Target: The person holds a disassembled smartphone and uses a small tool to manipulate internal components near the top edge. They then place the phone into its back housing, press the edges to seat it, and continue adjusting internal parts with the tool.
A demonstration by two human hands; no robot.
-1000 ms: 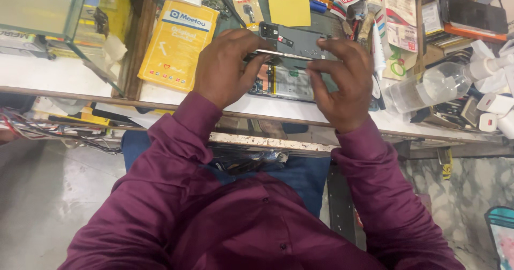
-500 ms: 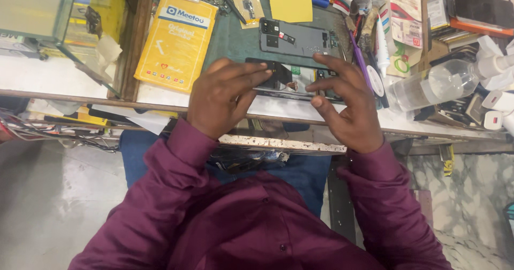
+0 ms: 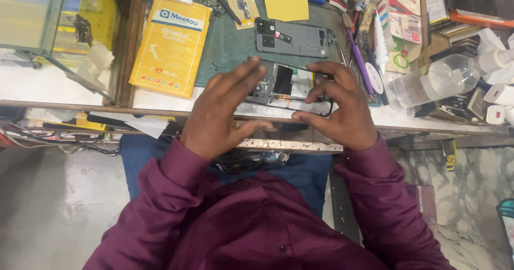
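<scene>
Listing leftward first: I see a flat yellow cardboard box [image 3: 170,48] on the bench; my left hand [image 3: 222,115], fingers spread, touching the opened dark smartphone body [image 3: 286,85]; my right hand [image 3: 340,109] pinching its right end; a clear plastic bottle [image 3: 436,77] beyond.

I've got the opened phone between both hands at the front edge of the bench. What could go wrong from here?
The opened phone sits close to the bench edge, so a slip could send it off. The left hand has spread fingers, leaving the grip mostly to the right hand. The grey back cover and purple tool lie just behind, easy to knock in the clutter.
</scene>
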